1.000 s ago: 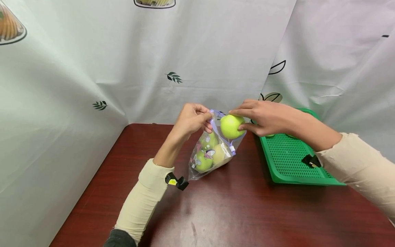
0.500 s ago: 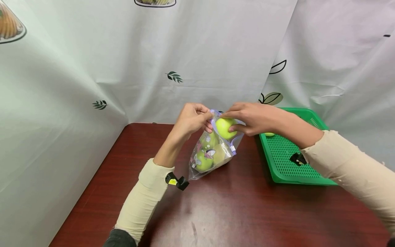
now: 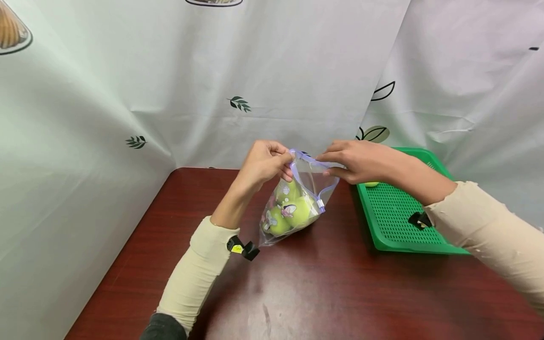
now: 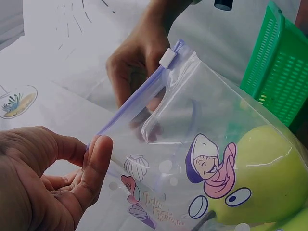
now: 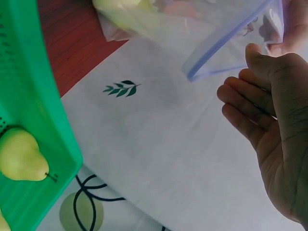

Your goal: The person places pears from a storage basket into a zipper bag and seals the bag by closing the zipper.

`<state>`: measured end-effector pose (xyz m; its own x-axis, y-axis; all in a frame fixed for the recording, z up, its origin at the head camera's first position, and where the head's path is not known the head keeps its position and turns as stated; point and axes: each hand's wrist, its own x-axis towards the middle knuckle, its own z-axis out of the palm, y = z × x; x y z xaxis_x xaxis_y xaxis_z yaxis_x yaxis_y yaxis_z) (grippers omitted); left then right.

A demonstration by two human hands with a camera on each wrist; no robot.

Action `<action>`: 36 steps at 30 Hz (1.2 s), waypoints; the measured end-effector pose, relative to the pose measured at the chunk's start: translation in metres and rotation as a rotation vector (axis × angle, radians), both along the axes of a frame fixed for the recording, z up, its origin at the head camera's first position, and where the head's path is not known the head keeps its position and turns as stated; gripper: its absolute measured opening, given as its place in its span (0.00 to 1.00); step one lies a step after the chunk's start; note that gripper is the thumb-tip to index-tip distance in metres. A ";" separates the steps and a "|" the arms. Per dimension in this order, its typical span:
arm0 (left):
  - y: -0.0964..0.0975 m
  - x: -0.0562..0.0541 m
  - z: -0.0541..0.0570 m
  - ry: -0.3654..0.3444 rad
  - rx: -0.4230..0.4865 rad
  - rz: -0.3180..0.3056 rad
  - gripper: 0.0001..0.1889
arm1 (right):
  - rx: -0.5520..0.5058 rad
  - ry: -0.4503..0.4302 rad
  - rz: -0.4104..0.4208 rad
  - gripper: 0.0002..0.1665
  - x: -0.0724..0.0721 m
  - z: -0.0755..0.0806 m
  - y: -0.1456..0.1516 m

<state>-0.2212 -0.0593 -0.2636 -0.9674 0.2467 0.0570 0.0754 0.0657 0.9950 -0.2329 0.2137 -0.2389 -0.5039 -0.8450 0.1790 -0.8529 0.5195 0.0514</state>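
Note:
My left hand (image 3: 268,161) pinches the purple-edged rim of a clear slider zip bag (image 3: 319,175), printed with cartoon figures. The bag's mouth gapes toward the right. Several yellow-green pears (image 3: 299,210) lie in its lower part, close over the table; one fills much of the lower right of the left wrist view. My right hand (image 3: 357,159) is at the mouth's far side, palm toward the bag, fingers loosely bent with nothing between them. In the right wrist view, the thumb of my right hand (image 5: 276,115) overlaps the rim.
A green plastic basket (image 3: 374,231) stands on the dark red table (image 3: 306,283) at the right, partly behind my right forearm. A pear (image 5: 23,156) lies inside it, with part of another at the view's edge. White printed cloth (image 3: 276,85) hangs behind the table.
My right hand brought a pear left into the bag's mouth and let it go; the pear now lies with the others. The hand has drawn slightly back right. My left hand stays on the rim.

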 end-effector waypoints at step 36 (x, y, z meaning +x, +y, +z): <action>-0.002 0.000 -0.002 0.003 -0.016 0.011 0.08 | 0.008 -0.117 -0.264 0.22 -0.036 -0.009 0.078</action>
